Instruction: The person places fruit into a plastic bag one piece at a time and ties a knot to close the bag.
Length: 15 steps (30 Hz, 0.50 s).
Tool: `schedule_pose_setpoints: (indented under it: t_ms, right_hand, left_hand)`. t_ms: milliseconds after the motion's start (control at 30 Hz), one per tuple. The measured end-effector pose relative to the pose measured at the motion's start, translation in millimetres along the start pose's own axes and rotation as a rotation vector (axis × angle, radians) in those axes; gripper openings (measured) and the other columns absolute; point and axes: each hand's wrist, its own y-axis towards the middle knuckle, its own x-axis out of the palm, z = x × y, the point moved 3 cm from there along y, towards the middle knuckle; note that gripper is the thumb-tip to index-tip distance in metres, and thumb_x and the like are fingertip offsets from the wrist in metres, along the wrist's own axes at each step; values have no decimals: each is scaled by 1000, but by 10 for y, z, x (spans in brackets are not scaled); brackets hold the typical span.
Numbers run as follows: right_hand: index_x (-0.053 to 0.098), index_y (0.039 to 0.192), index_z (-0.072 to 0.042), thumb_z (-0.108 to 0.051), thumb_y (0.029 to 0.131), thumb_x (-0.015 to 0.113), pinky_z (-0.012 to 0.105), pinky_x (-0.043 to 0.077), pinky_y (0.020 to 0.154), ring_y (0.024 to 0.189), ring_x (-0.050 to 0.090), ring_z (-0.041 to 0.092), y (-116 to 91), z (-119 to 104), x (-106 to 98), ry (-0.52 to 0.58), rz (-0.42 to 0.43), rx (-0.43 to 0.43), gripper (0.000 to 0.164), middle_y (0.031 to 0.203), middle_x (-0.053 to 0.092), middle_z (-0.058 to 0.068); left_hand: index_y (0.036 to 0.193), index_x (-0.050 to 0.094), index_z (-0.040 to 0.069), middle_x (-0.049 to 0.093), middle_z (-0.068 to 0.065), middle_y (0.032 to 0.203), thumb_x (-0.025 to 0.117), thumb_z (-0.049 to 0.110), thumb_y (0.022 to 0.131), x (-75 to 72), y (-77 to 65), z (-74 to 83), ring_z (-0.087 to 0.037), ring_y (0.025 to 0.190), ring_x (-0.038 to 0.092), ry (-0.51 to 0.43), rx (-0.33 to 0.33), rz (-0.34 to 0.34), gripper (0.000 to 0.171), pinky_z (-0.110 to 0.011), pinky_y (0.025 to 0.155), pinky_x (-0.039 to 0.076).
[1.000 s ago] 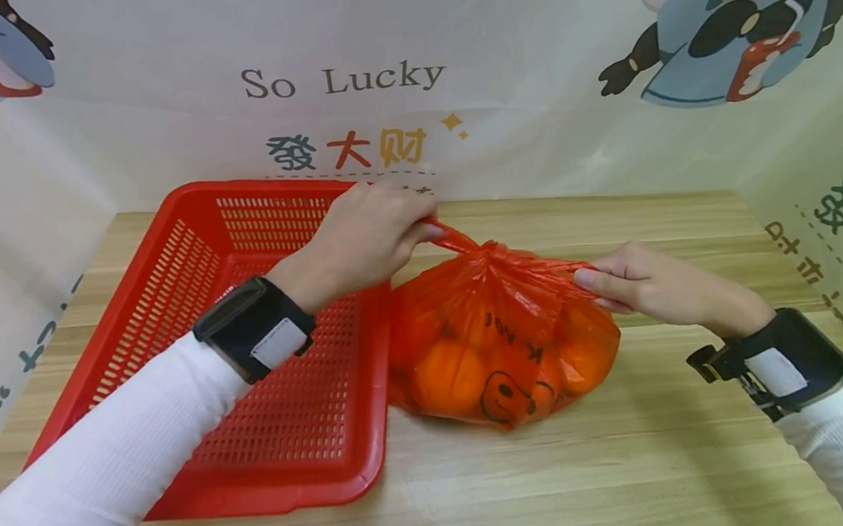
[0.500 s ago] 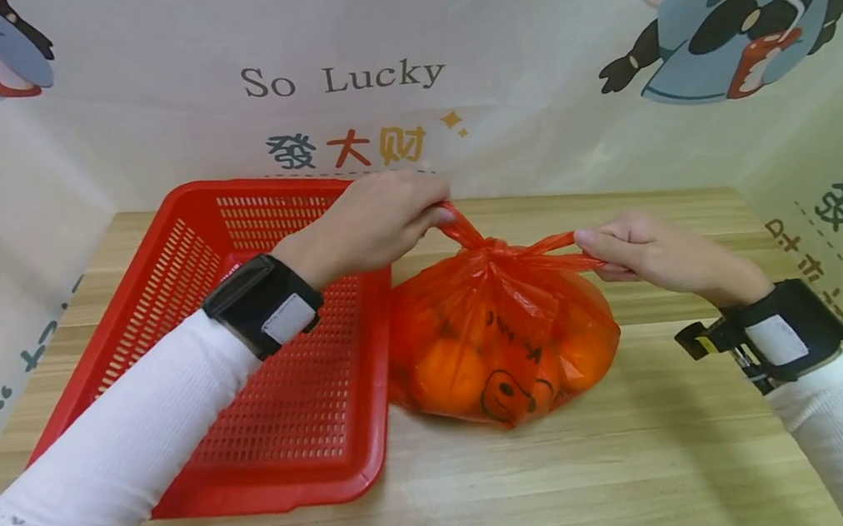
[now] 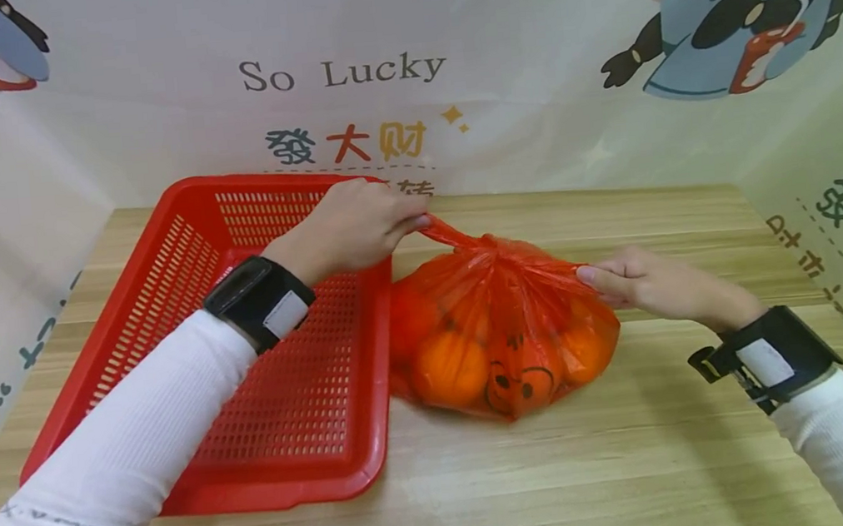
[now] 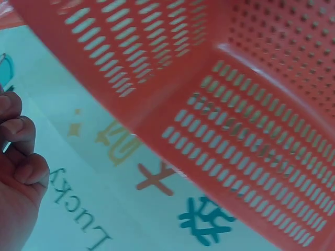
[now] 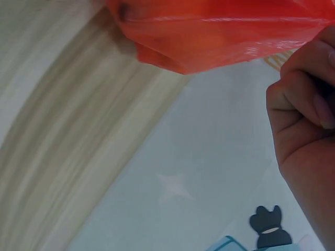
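Observation:
A red see-through plastic bag (image 3: 506, 331) with a smiling face printed on it rests on the table, gathered tight at its neck. Whether the neck is knotted cannot be made out. Several round orange fruits (image 3: 449, 369) show through the film. My left hand (image 3: 358, 222) pinches one handle of the bag at the upper left, above the basket's edge. On the other side, the right hand (image 3: 637, 282) grips the opposite handle between thumb and fingers. Curled fingers of the right hand (image 5: 309, 99) also appear in the right wrist view, beside the bag (image 5: 209, 36).
A red perforated basket (image 3: 335, 483) stands left of the bag, close against it, with the left forearm crossing over it. A printed sheet (image 3: 529, 120) rises behind and at both sides of the wooden table (image 3: 531, 487).
Both hands have come down and drawn apart, stretching the handles outward. The right handle's loop is pulled in narrow. The bag's front has shifted, so its printed face sits differently.

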Motion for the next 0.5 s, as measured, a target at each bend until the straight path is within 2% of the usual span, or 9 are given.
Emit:
schedule_pose_setpoints:
  t_ms: [67,100,167,200,233,267,333,500]
  right_hand:
    - [65,99,5,-28,107,40,28,57,87,77,58,1,8,86,28,53,-33,53,42,79,56,0]
    - [63,94,4,-30,106,40,26,56,86,74,53,0,9,124,43,64,-46,76,43,76,50,-2]
    - [54,82,6,-32,106,41,19,52,71,61,39,1,8,191,76,84,-71,99,47,67,37,-5]
    - [50,78,6,-31,106,40,19,49,64,60,39,2,5,217,94,94,-84,91,48,66,38,-5]
    - [43,73,6,-31,107,40,20,42,58,56,33,4,1,242,113,102,-96,90,50,62,31,-5]
    - [44,71,3,-31,107,40,20,41,58,55,33,4,-6,262,128,106,-105,81,49,61,32,-5]
    - [38,67,3,-29,107,39,26,30,50,50,28,5,-23,292,152,104,-116,61,51,57,29,-6]
    - [37,65,3,-28,107,40,26,28,47,46,28,5,-59,333,185,105,-122,53,52,54,30,-7]
  left_hand:
    - [90,60,17,59,0,74,49,37,102,32,-16,-44,-23,68,55,-1,3,8,25,-33,63,41]
    - [90,60,17,59,0,74,50,37,102,45,-23,-63,-23,68,55,-5,4,11,25,-33,63,41]
    - [91,61,17,60,0,76,51,36,102,59,-37,-95,-23,69,56,-11,7,17,25,-34,65,43]
    - [91,62,17,60,0,76,51,36,102,64,-44,-108,-23,69,56,-12,7,18,25,-34,65,44]
    - [91,62,17,60,0,77,52,36,102,68,-53,-121,-23,70,56,-13,7,18,24,-34,65,44]
    - [90,62,17,60,-1,76,52,36,101,71,-63,-132,-23,69,55,-16,7,18,24,-34,65,43]
    - [88,61,16,58,-1,74,53,36,101,83,-81,-160,-22,68,54,-16,10,28,25,-33,64,42]
    - [84,61,15,56,-2,72,56,34,100,135,-154,-238,-20,68,54,-21,30,84,25,-33,62,43]
